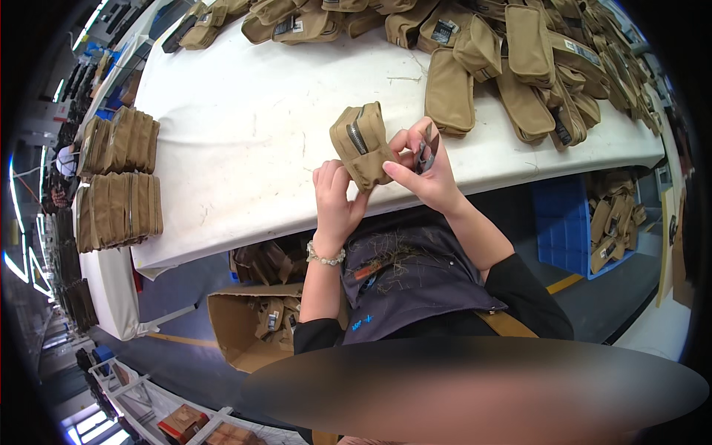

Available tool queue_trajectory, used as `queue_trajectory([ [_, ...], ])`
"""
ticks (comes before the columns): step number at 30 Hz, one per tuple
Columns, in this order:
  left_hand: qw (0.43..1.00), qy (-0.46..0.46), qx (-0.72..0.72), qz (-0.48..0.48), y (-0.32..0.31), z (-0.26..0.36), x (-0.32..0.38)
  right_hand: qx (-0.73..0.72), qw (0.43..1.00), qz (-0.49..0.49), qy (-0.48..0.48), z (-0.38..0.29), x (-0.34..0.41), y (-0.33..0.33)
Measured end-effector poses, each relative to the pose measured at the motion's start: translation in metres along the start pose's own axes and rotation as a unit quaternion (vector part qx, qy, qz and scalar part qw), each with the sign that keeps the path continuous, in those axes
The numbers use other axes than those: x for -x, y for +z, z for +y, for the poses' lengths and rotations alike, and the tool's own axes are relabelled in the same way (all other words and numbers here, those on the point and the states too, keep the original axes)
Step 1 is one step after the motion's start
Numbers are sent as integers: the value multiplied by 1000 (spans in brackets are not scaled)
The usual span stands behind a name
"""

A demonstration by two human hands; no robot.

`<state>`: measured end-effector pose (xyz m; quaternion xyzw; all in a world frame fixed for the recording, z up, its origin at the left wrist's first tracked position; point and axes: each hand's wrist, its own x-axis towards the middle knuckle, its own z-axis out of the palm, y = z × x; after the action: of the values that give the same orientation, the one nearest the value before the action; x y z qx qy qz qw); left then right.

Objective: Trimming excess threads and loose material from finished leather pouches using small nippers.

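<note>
A tan fabric pouch with a dark zipper (361,142) is held up over the near edge of the white-covered table (239,133). My left hand (338,194) grips its lower end, thumb and fingers at the bottom corner. On the pouch's right side, my right hand (425,167) pinches the fabric between thumb and fingers. Thread snips (426,153) with dark metal blades also rest in my right hand, against the fingers. Loose threads lie on the cloth and on my dark apron (411,267).
Many tan pouches (528,50) are heaped along the far and right side. Stacked pouches (119,208) stand at the left. Below the table are a cardboard box (236,328) and a blue crate (562,228), both holding pouches.
</note>
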<state>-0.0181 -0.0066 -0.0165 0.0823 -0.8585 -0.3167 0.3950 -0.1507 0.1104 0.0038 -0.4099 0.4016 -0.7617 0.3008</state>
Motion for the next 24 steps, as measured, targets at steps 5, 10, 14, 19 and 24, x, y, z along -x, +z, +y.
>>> queue_trajectory([
  [5, 988, 113, -98, 24, -13, 9, -16, 5, 1000, -2, -16, -12, -14, 10],
  [10, 994, -13, 86, 68, -23, 33, -18, -17, 996, -34, -78, -15, -14, 15],
  [14, 952, -157, 250, 76, -21, 39, -18, 110, 991, -45, -68, -12, 0, 17],
  [19, 895, -246, 368, 60, -11, 27, -16, 45, 999, 0, 1, 4, 1, 13],
  [24, 827, -318, 463, 8, -9, 2, -11, -124, 983, 45, 125, 13, -2, 9],
])
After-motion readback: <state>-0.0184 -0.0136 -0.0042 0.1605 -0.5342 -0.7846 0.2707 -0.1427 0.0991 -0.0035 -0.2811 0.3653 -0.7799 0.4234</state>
